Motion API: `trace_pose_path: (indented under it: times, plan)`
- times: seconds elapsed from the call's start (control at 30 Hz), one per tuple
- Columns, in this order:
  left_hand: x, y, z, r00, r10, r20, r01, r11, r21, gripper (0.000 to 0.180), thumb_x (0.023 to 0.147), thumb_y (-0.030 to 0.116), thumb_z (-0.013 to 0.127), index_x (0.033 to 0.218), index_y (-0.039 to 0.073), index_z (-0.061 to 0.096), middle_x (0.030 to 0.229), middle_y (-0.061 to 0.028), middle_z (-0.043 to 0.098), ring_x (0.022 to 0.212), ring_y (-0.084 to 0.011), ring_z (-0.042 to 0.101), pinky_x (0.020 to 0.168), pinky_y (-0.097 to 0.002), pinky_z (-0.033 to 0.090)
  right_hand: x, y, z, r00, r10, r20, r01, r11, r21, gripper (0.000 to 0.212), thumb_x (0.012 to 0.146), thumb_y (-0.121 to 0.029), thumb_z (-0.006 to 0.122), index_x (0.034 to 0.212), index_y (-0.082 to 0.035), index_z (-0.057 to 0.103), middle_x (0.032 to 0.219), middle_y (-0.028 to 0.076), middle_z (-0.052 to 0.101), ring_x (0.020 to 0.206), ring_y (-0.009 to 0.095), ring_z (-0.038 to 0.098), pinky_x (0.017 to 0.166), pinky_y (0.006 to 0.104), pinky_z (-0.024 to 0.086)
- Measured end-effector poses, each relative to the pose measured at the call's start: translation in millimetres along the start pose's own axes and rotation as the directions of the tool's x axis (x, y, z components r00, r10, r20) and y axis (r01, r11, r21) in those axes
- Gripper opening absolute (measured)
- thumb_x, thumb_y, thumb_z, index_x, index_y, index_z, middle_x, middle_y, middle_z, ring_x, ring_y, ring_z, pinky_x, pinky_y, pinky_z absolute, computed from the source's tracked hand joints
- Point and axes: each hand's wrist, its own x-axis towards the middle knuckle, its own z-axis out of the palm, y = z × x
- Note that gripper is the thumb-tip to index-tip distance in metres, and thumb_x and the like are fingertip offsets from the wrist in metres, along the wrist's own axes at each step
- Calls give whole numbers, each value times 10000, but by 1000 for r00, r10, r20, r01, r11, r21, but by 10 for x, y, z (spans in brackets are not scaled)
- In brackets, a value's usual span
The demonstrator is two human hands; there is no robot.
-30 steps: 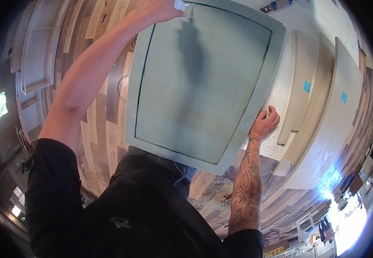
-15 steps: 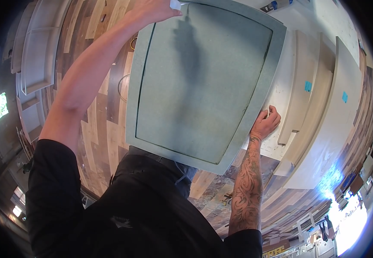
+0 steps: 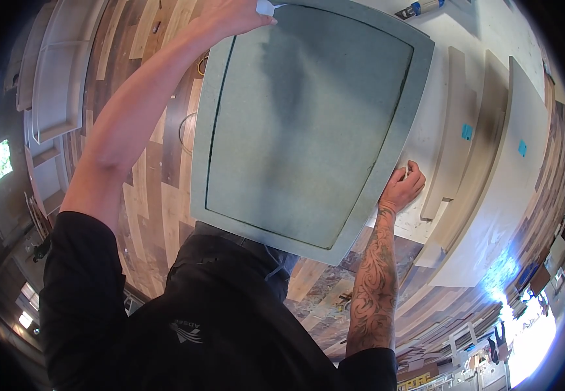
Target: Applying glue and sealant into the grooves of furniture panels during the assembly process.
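Looks midway through work on the green panel [image 3: 321, 156], lying flat in front of the waist, just beside boards [image 3: 455, 143] on a white bench [image 3: 419, 143]. Already shows a dark groove [image 3: 397, 98] along all four sides. Gripping a white bottle [image 3: 266, 8] in the left hand [image 3: 230, 16], thin tip at or just beside the groove's top stretch (cannot tell touching from hovering). Keeping the right hand [image 3: 402, 189] at the panel's right edge, fingers loosely curled; cannot tell a held thing from pale bench behind. Cannot tell worked lengths of groove from unworked ones; at a guess, not finished, given the tip's place at the top.

Cannot see into the bottle, being mostly covered by the hand. Note a blue-and-black tube [image 3: 419, 8] beyond the panel's far right corner, contents hidden. See also pale open cabinets [image 3: 61, 85] at far left, showing inner walls and dividers, with no goods to make out.
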Motion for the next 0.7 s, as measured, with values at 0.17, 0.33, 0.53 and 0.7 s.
trace_pose_path:
  times: [0.17,0.33,0.53,0.7]
  plan:
    - [77,-92,163,997,-14,-75,20,997,79,579,734,383,869,1096,-28,681,1058,-258,707,1006,-421,690,862,-507,548,14,-34,18,1000,-6,-6,7,1000,7,252,903,-104,611,1153,-92,633,1117,101,596,1076,321,570,950,460,458]
    - [62,38,87,1000,-10,-13,10,1000,25,577,729,381,874,1075,-39,681,1083,-272,693,1004,-426,686,853,-510,548,-7,10,-1,1000,1,-8,-1,1000,-12,250,898,-105,608,1146,-90,637,1111,103,598,1069,321,574,941,460,463]
    - [70,-189,176,970,151,-189,-129,983,127,542,724,368,877,1031,-39,692,1034,-260,707,964,-430,694,840,-501,553,11,-25,17,1000,-20,-20,20,1000,2,252,896,-106,609,1146,-87,635,1102,106,595,1058,325,575,931,462,468]
    - [46,-63,62,999,10,-51,-9,1000,23,516,727,356,870,1050,-12,707,1013,-243,720,975,-416,697,867,-494,546,1,-1,-2,1000,-10,-20,10,1000,-8,255,895,-103,607,1148,-89,636,1093,108,596,1051,329,575,928,464,468]
